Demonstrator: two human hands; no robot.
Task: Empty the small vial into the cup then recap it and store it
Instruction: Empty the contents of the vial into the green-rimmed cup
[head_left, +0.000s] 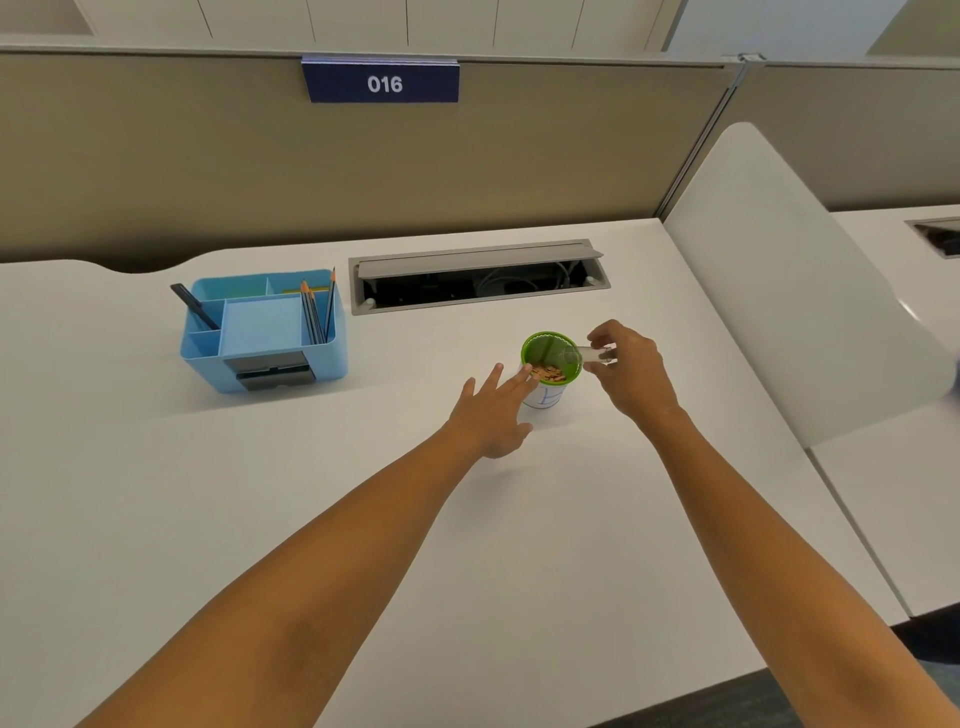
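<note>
Over desk (363, 493), right hand (631, 371) tipping vial (584, 355).

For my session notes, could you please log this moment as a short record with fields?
setting: white desk with a partition behind it
cup: green-rimmed cup, upright, holding small brownish bits
vial: clear vial, tipped on its side, mouth over the cup rim, looks empty
right hand: right hand holds the vial
left hand: left hand open, fingers against the cup's side
cap: not visible
organizer: blue organizer at desk left, with pencils
</note>
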